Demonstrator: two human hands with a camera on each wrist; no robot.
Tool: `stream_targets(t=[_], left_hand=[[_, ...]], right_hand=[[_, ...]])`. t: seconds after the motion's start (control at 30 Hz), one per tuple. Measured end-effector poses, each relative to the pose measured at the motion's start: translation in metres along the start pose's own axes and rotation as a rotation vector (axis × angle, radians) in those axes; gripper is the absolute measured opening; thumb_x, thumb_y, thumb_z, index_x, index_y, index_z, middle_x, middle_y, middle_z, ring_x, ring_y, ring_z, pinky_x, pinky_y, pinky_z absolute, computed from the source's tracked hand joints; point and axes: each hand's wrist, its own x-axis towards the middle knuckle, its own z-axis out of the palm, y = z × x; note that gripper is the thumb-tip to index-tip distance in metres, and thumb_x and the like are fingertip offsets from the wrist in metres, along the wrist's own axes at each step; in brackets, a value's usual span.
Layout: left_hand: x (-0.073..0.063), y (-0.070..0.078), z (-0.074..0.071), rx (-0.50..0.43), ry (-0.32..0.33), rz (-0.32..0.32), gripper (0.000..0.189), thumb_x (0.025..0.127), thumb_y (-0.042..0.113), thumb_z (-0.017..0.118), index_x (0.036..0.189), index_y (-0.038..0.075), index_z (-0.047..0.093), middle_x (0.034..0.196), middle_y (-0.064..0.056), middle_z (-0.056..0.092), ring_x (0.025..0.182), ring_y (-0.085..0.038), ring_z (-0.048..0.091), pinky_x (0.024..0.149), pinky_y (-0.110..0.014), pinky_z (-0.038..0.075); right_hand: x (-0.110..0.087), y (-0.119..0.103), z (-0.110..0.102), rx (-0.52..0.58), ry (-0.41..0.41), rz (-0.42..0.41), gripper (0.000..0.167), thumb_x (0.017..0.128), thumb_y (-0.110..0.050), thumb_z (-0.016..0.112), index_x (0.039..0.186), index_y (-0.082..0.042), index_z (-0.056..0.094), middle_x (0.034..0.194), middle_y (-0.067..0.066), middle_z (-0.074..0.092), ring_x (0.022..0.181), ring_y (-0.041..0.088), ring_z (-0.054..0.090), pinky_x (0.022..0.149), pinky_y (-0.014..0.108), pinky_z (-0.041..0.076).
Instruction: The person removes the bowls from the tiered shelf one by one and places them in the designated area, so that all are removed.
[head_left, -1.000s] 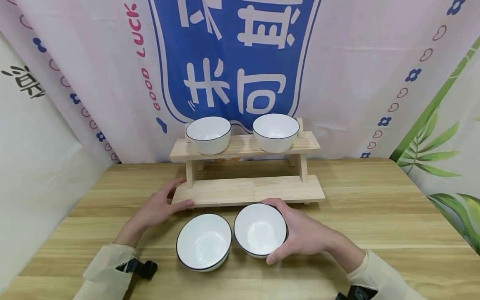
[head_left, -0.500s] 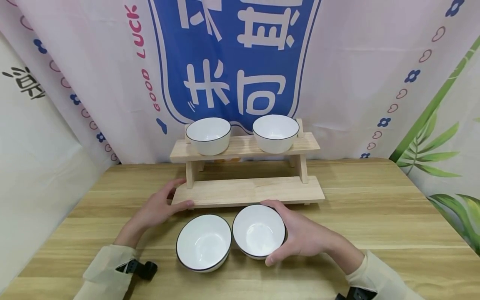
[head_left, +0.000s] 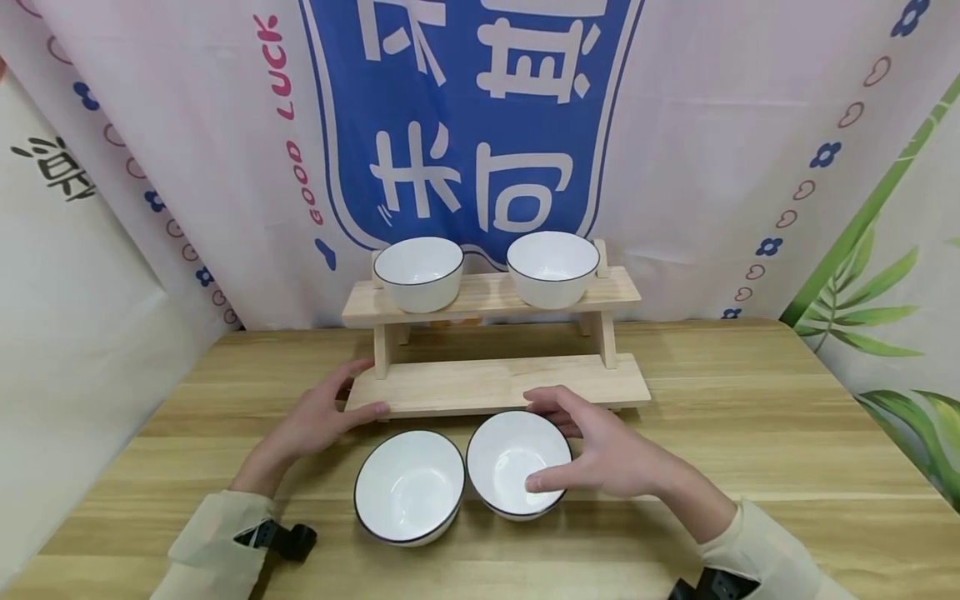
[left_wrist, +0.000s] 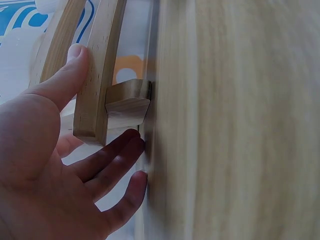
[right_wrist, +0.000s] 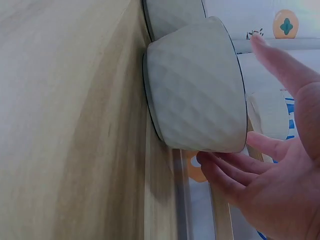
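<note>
Head view: right hand has loosened, digits spread, gripping nothing; front-right bowl stands on the table, apparently released. Left hand remains loosely spread, thumb on the rack.

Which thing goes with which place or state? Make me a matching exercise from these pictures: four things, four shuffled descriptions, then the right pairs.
Things
1. Left hand
2. Right hand
3. Upper board
4. Blue panel

Descriptions
A. Bears two white bowls
B. At the left end of the lower board
C. Printed on the cloth behind the boards
D. Beside a front bowl, its thumb over the rim in the head view

Right pairs
1-B, 2-D, 3-A, 4-C
</note>
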Motion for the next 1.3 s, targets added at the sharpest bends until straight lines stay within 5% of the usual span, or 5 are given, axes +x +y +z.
stream_targets(t=[0.4, 0.77, 1.03, 1.3], left_hand=[[0.0, 0.0, 0.001, 0.0, 0.004, 0.002, 0.098, 0.097, 0.063, 0.072, 0.17, 0.014, 0.028, 0.165, -0.03, 0.041, 0.148, -0.05, 0.045, 0.116, -0.071, 0.04], [-0.001, 0.003, 0.0, -0.01, 0.001, -0.002, 0.098, 0.097, 0.062, 0.072, 0.17, 0.013, 0.028, 0.165, -0.03, 0.042, 0.147, -0.049, 0.046, 0.116, -0.07, 0.041], [0.0, 0.004, 0.0, 0.005, 0.001, -0.006, 0.099, 0.097, 0.064, 0.071, 0.17, 0.014, 0.027, 0.167, -0.03, 0.039, 0.149, -0.05, 0.044, 0.117, -0.072, 0.04], [-0.002, 0.003, -0.001, -0.002, 0.004, -0.002, 0.097, 0.098, 0.061, 0.072, 0.169, 0.012, 0.028, 0.165, -0.031, 0.041, 0.147, -0.051, 0.046, 0.116, -0.071, 0.041]], right_hand=[[0.004, -0.002, 0.006, 0.007, 0.021, -0.024, 0.082, 0.087, -0.035, 0.092, 0.15, 0.0, 0.051, 0.149, 0.014, 0.063, 0.135, 0.03, 0.062, 0.11, 0.026, 0.051], [0.009, -0.014, 0.008, -0.012, 0.095, -0.018, 0.081, 0.086, -0.034, 0.092, 0.151, -0.005, 0.053, 0.15, 0.012, 0.063, 0.139, 0.029, 0.062, 0.118, 0.045, 0.049], [0.014, -0.016, -0.009, -0.051, 0.342, -0.082, 0.08, 0.087, -0.023, 0.092, 0.152, -0.006, 0.048, 0.144, 0.018, 0.063, 0.135, 0.038, 0.061, 0.117, 0.057, 0.048], [0.028, -0.02, -0.041, -0.012, 0.556, 0.01, 0.1, 0.088, -0.024, 0.092, 0.163, -0.005, 0.029, 0.15, 0.018, 0.055, 0.136, 0.038, 0.057, 0.119, 0.056, 0.046]])
